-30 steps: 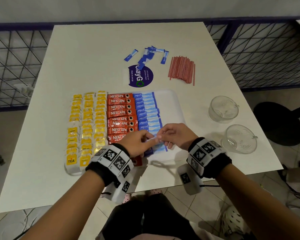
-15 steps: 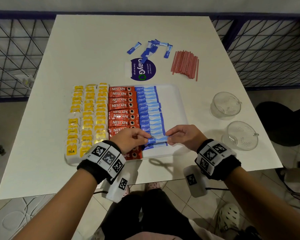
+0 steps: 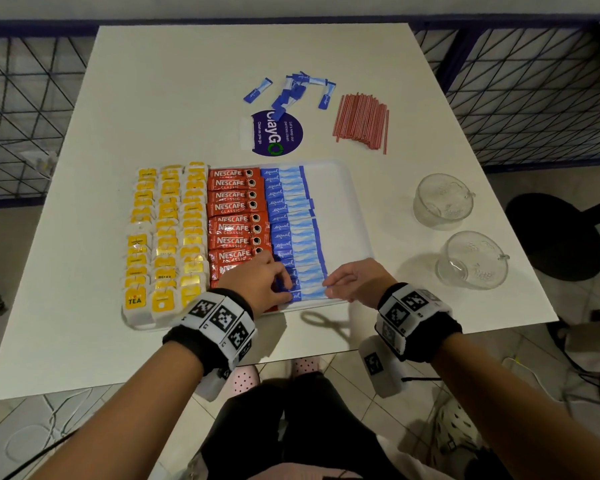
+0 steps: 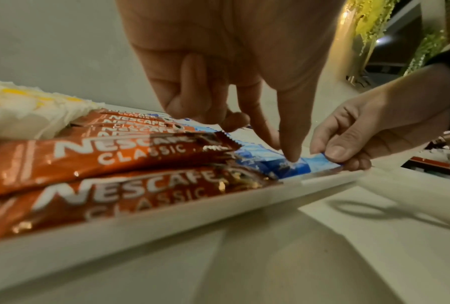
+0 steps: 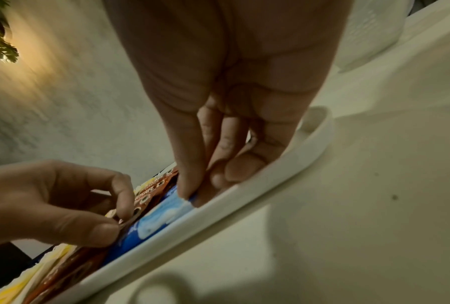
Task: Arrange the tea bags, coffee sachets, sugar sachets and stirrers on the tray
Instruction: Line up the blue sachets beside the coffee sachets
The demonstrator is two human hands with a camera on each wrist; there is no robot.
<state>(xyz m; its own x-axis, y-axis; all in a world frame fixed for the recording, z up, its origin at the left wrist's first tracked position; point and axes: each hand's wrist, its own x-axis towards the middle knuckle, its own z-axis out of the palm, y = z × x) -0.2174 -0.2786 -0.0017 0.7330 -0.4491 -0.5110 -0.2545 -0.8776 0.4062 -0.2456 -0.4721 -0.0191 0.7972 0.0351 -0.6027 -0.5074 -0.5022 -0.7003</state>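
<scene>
A white tray point(image 3: 336, 202) holds columns of yellow tea bags point(image 3: 167, 233), red Nescafe coffee sachets point(image 3: 234, 216) and blue sugar sachets point(image 3: 291, 216). The nearest blue sugar sachet point(image 3: 309, 294) lies at the tray's front edge. My left hand point(image 3: 288, 291) pinches its left end with thumb and forefinger point(image 4: 294, 160). My right hand point(image 3: 328, 287) pinches its right end point(image 4: 332, 162) against the tray rim point(image 5: 218, 207). Several loose blue sachets point(image 3: 291, 91) and a pile of red stirrers point(image 3: 361, 121) lie on the table beyond the tray.
Two clear glass cups point(image 3: 442, 200) point(image 3: 471, 259) stand right of the tray. A round purple sticker point(image 3: 278, 133) is on the table behind it. The tray's right strip is bare. Wire-mesh railing runs along both sides of the white table point(image 3: 153, 98).
Both hands have moved nearer and lower, bringing the blue sachet down from above the row to the tray's front edge.
</scene>
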